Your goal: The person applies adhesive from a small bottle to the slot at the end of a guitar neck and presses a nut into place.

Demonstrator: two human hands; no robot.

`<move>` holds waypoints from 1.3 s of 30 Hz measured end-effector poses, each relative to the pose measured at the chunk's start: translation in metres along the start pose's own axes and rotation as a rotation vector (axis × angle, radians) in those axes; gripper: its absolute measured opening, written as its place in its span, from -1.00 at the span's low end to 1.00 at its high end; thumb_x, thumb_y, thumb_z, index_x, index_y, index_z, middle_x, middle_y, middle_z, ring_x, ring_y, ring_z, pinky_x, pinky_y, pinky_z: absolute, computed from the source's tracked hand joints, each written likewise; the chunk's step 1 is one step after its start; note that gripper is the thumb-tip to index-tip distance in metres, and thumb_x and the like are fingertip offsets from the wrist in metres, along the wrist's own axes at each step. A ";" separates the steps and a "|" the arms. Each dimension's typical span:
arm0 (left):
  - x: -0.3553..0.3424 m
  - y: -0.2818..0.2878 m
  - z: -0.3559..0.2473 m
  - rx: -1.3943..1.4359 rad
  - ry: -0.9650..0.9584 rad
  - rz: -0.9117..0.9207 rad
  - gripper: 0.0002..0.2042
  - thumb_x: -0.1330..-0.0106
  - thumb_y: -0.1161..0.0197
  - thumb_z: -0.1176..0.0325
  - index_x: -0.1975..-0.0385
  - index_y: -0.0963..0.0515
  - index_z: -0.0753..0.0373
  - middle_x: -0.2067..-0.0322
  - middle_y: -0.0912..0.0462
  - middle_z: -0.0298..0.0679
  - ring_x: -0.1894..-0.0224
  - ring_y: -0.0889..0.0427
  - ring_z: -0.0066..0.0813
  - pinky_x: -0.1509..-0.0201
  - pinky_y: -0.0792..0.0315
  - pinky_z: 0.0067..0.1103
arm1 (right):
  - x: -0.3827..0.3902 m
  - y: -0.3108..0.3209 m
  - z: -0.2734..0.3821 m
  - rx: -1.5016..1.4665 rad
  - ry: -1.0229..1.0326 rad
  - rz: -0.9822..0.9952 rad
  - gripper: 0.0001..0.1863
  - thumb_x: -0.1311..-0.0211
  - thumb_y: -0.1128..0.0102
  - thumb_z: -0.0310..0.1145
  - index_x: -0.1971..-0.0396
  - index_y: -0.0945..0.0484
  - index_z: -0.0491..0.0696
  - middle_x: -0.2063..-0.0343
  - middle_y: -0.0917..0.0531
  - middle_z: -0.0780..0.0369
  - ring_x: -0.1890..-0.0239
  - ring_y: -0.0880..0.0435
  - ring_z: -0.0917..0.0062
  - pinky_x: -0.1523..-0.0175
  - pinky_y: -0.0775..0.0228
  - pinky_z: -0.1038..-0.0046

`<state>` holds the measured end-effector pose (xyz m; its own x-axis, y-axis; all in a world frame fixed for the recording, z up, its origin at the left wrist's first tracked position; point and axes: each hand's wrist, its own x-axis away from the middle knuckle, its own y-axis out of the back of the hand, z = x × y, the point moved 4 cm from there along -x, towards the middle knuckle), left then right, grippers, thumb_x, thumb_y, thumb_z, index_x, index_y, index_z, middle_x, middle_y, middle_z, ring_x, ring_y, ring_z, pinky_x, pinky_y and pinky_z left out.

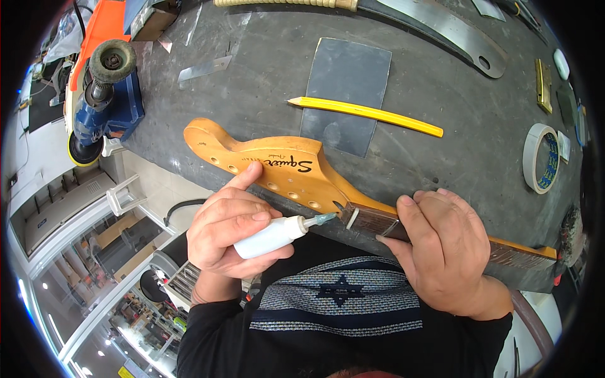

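Head view: left hand (230,230) grips glue bottle (272,235), tip at neck (302,176); right hand (441,246) clamps neck on surface's (428,82) near edge.

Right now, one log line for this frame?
left hand: holds glue bottle, tip at nut | right hand: grips guitar neck | bench: pencil, tape roll

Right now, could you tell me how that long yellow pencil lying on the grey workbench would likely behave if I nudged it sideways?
The long yellow pencil looks slim, stiff and probably light, so a nudge should shift it easily. It lies partly across the dark sandpaper sheet, whose grit may hold that end while the other swings. If its body is round, it could roll on the grey workbench; I cannot tell its shape.
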<state>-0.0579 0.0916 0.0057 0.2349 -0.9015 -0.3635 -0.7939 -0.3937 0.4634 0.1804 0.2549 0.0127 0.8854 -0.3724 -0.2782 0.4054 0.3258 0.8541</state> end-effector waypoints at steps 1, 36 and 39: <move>0.001 0.002 0.003 0.006 -0.008 -0.005 -0.50 -0.27 -0.72 0.16 -0.05 -0.64 0.27 0.31 -0.78 -0.15 0.24 -0.84 -0.27 -0.53 -0.47 0.16 | 0.000 0.000 0.000 -0.003 0.001 -0.002 -0.51 -0.31 -0.48 -0.21 -0.11 -0.70 -0.22 0.16 -0.68 0.11 0.16 -0.82 0.28 -0.05 -0.79 0.14; 0.012 0.052 0.081 0.526 0.159 -0.655 -0.63 -0.80 -0.07 0.10 -0.23 -0.37 0.33 -0.12 -0.57 -0.07 -0.05 -0.57 -0.30 -0.17 -0.48 -0.36 | -0.013 0.003 -0.005 0.088 -0.097 0.123 -0.31 -0.08 -0.59 -0.12 -0.18 -0.67 -0.20 0.09 -0.66 0.14 0.04 -0.66 0.19 -0.03 -0.47 0.15; 0.003 0.043 0.074 0.383 0.211 -0.650 -0.62 -0.81 0.00 0.09 -0.22 -0.32 0.35 -0.09 -0.64 0.06 -0.05 -0.69 -0.15 -0.24 -0.55 -0.26 | -0.011 0.003 -0.006 0.082 -0.087 0.115 -0.32 -0.06 -0.62 -0.15 -0.15 -0.67 -0.21 0.10 -0.67 0.13 0.06 -0.66 0.18 -0.02 -0.47 0.15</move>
<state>-0.1332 0.0850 -0.0354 0.7903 -0.5415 -0.2868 -0.5896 -0.7995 -0.1150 0.1734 0.2654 0.0155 0.9003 -0.4119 -0.1405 0.2795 0.2997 0.9122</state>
